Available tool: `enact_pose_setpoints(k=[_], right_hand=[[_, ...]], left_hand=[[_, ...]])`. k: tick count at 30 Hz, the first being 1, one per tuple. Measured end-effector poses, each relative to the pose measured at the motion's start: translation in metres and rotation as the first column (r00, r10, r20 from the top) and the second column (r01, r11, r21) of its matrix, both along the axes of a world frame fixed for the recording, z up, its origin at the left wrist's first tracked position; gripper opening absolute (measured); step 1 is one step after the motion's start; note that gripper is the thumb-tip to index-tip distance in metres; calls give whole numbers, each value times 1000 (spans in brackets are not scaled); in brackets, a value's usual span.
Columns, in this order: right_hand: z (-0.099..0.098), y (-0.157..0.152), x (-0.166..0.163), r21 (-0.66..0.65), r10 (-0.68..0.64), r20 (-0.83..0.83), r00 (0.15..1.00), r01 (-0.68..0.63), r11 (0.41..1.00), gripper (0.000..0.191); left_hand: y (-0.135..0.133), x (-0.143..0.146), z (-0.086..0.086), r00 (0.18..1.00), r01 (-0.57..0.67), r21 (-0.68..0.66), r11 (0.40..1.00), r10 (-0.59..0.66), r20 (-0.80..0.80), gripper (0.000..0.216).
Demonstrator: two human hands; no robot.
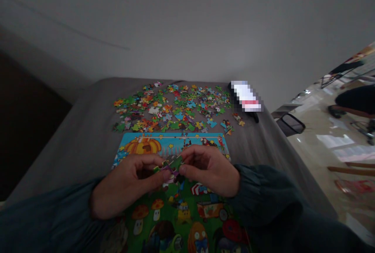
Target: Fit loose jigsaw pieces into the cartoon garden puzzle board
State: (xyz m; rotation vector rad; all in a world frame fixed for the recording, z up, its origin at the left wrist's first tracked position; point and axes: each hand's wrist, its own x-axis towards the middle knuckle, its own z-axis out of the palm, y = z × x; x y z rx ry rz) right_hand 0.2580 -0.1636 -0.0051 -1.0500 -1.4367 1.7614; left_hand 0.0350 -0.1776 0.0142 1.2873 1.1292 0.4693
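Over a colourful cartoon picture board (164, 208), my two hands meet around a few puzzle pieces. My left hand (129, 182) pinches a purple and green puzzle piece (169, 171) between thumb and fingers. Opposite it, my right hand (209, 169) grips a green puzzle piece (176, 162) by its right side. The pieces touch or overlap; whether they are locked together I cannot tell. The board shows a pumpkin at its top left, mushrooms and a cart lower down. My wrists and sleeves cover parts of its sides.
Loose puzzle pieces (166, 108) spread in a wide heap beyond the board on the grey cloth (79, 139). A phone with a blurred screen (245, 96) lies at the heap's right. A pale wall (181, 26) rises behind. Right of the cloth's edge is a shiny floor (316, 136).
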Motion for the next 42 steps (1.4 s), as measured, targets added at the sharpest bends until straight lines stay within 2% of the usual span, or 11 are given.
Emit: enact_pose_setpoints(k=[6,10,15,25,35,39,42], right_hand=[[-1,-2,-1,79,-36,20,999,35,996,34],[-3,-3,-1,97,-32,33,999,28,995,31],[-2,-4,0,97,-1,39,999,-2,995,29],[-1,-3,0,31,19,13,1000,-19,999,32],[-1,-6,-3,124,16,110,994,-30,992,24],[0,-6,-3,137,-32,79,996,21,990,26],[0,-5,-2,118,-11,70,997,2,993,27]], left_hand=[[-2,-1,-2,999,43,-34,999,-44,-29,38],[-3,1,-2,997,77,-85,993,-74,33,33],[-3,2,-1,995,100,-99,990,-98,18,28],[-3,2,-1,991,111,-84,990,-117,-72,39],[-2,3,0,988,116,-13,993,-117,-104,43],[-1,3,-2,984,123,5,992,-121,-127,46],[-2,1,-3,982,131,16,991,-127,-137,49]])
